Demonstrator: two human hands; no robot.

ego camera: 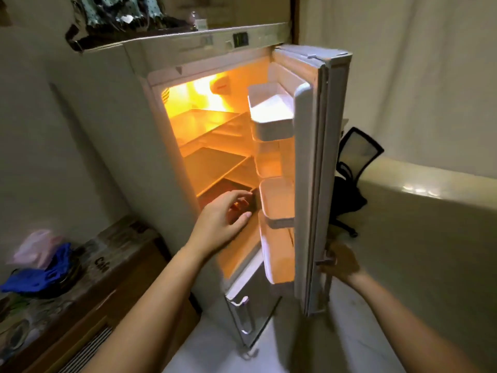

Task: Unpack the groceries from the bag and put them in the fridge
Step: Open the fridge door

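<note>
Fridge stands open and lit, shelves bare. Left hand reaches toward its lowest shelf, fingers loosely curled around something small and orange, too blurred to name. Right hand grips the door at its outer edge. Left of the fridge, soft bags slump on the desk; they look light and floppy, best lifted by the handles.

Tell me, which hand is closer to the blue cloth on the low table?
The left hand. It reaches into the open fridge, on the blue cloth's side. The right hand is farther off, holding the fridge door's outer edge.
</note>
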